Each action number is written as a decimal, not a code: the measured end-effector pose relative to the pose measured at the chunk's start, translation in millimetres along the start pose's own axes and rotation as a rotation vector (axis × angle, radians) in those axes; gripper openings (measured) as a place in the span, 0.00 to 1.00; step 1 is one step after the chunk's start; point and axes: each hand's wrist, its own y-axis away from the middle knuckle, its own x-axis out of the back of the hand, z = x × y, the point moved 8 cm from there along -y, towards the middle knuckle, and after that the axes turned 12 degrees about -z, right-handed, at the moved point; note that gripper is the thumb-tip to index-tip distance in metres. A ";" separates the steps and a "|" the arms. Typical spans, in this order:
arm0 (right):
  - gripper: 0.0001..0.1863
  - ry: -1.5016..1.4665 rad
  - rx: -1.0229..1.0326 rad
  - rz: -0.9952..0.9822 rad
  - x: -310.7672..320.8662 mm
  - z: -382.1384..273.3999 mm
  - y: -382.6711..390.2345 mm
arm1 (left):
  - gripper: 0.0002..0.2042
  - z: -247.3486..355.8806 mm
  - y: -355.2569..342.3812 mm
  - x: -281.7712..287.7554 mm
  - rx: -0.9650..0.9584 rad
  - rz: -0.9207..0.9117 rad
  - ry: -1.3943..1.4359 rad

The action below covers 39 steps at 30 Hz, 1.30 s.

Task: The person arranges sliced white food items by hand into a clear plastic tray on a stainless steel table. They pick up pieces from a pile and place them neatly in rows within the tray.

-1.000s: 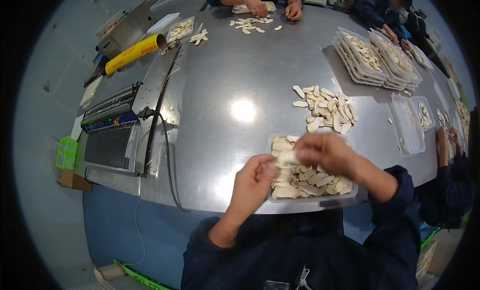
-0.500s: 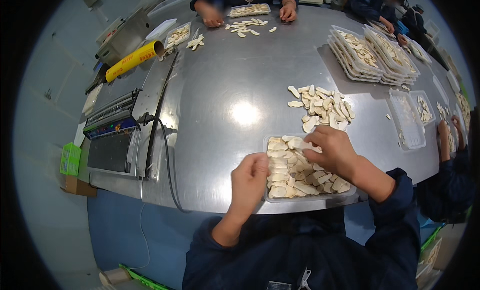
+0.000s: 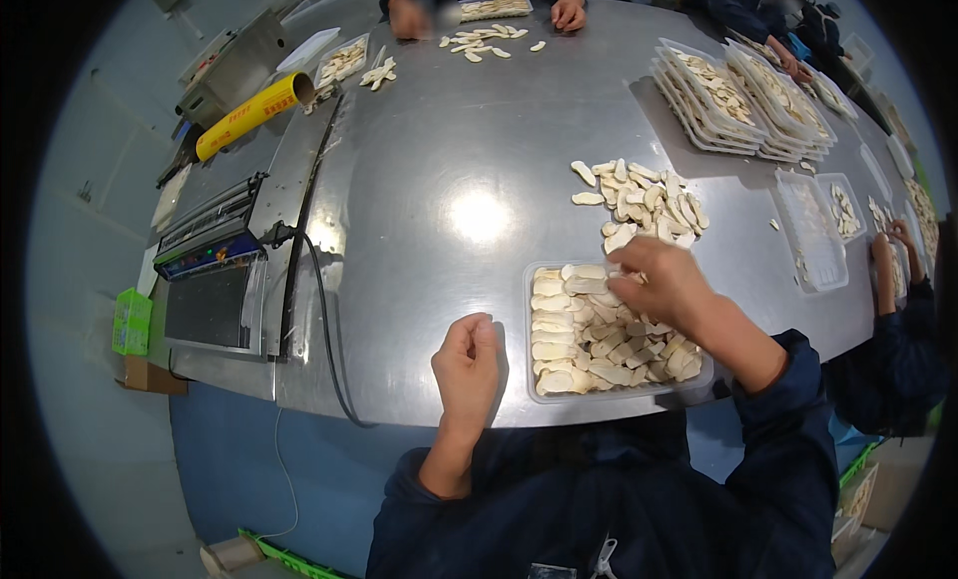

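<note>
White slices [image 3: 552, 320] lie in the tray [image 3: 619, 395]; right hand [image 3: 661, 280] bends over it, left hand [image 3: 466, 372] curls beside it; can't tell if holding. Lining up seems underway; next needs gentle laying.

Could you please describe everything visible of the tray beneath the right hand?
The tray is shallow, rectangular and translucent, apparently plastic. It lies flat at the near edge of the metal table, holding many pale slices: a neat column at left, looser ones elsewhere. The right hand hides part of its far rim; contact is unclear.
</note>
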 end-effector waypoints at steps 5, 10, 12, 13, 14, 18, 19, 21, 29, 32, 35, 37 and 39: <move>0.07 0.119 -0.194 0.103 44.6 59.9 -0.2 | 0.10 1.0 -0.5 -1.9 -0.067 0.003 -0.051; 0.11 0.231 0.017 -0.107 13.0 60.4 -21.5 | 0.09 -0.3 -1.9 -1.6 -0.076 0.005 -0.055; 0.11 0.254 0.046 -0.142 6.1 58.4 -28.1 | 0.09 1.8 -1.9 -1.0 -0.086 0.018 -0.080; 0.11 0.265 0.059 -0.160 2.0 58.3 -30.7 | 0.08 2.5 -1.5 -0.8 -0.090 0.023 -0.092; 0.08 0.261 0.076 -0.149 0.4 59.7 -31.7 | 0.08 1.4 -1.2 -0.6 -0.098 0.024 -0.084; 0.04 0.203 0.011 -0.113 6.0 62.3 -27.7 | 0.08 -1.1 -1.0 0.1 -0.077 -0.003 0.003; 0.04 0.175 -0.002 -0.091 10.8 52.9 -23.6 | 0.08 2.0 -0.8 1.8 -0.057 -0.012 0.035; 0.04 0.131 0.076 0.015 24.6 16.8 -7.7 | 0.08 23.3 4.9 -5.9 -0.033 -0.098 0.111; 0.11 0.244 0.367 0.166 4.4 -89.3 50.2 | 0.08 53.3 21.9 -62.9 0.292 -0.549 0.433; 0.13 0.117 0.250 0.145 5.0 -75.8 48.0 | 0.07 52.1 19.6 -62.9 0.297 -0.527 0.398; 0.14 0.027 0.211 0.065 0.6 -64.5 46.0 | 0.07 48.6 18.6 -65.7 0.296 -0.525 0.380; 0.14 -0.005 0.198 0.028 -0.9 -60.3 43.3 | 0.07 46.8 16.0 -67.2 0.297 -0.533 0.367; 0.14 -0.023 0.193 0.010 -0.8 -56.9 39.9 | 0.08 44.9 12.2 -68.7 0.304 -0.546 0.349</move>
